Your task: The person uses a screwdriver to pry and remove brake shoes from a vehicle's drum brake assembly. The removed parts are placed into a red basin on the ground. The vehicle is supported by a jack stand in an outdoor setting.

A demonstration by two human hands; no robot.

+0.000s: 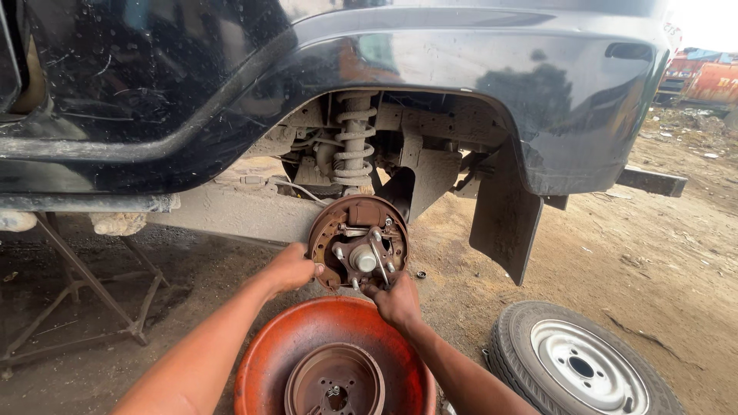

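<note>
A rusty brake assembly [358, 240] with shoes, springs and a bare hub sits exposed in the rear wheel arch of a black car [231, 84]. My left hand [290, 267] grips the left edge of the brake shoe. My right hand [396, 300] is at the bottom of the assembly, fingers pinched around a small spring or pin there. What the fingers hold is too small to tell. Below my arms lies a rust-red brake drum [335, 378], with its open side facing up.
The removed wheel [578, 363] with a white rim lies flat on the dirt at lower right. A metal stand [84, 288] props the car body at left. A black mud flap [503, 223] hangs right of the hub. A coil spring [354, 142] stands behind it.
</note>
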